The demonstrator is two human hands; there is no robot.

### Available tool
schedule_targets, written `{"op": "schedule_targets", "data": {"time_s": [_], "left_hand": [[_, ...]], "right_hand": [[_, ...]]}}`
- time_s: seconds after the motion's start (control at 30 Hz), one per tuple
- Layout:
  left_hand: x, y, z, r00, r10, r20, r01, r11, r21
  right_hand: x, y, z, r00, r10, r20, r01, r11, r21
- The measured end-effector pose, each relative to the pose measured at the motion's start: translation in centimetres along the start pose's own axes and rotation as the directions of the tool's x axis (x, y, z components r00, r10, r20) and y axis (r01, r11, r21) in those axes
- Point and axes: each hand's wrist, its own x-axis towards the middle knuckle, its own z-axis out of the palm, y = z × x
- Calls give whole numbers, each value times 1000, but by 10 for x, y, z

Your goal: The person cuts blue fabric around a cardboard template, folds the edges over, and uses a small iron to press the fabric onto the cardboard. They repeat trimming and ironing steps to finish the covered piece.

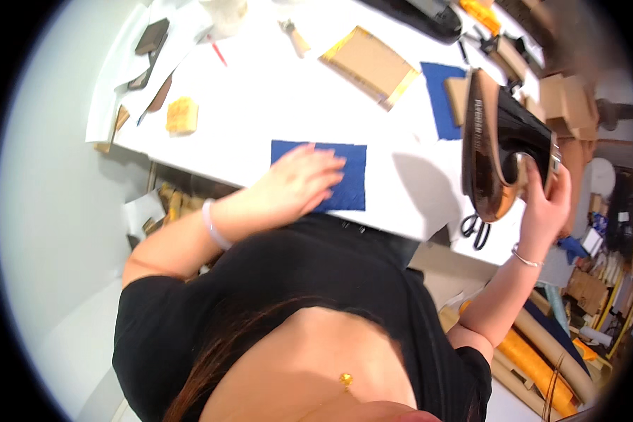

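My left hand (297, 179) lies flat, fingers stretched out, over a small rectangle of dark blue cloth (354, 179) near the front edge of the white table. It covers the cloth's left and middle part. Off to the right, my right hand (547, 200) is wrapped round the handle of what looks like a clothes iron (487, 151), dark with a copper-brown side. The iron is raised and tilted, apart from the blue cloth. Below it, the black handles of scissors (477, 232) show at the table's edge.
Farther back lie a cardboard piece with yellow edges (373, 67), a wooden-handled tool (297, 41) and a red stick (219, 53). At left sits a yellow block (182, 116). Another blue cloth (437, 102) lies behind the iron. Rolls (538, 362) lean at lower right.
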Motion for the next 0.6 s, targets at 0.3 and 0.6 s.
{"op": "schedule_targets", "data": {"time_s": [0.3,0.6], "left_hand": [[-27,-1,23,989,20,146,-28,998,50],[-31,-17,52,987,130,95,-144,978,153]], "right_hand": [[183,-75,137,886,-442,139,462,861,-213],[288,-72,258,873,-423,242,486,796,-360]]}}
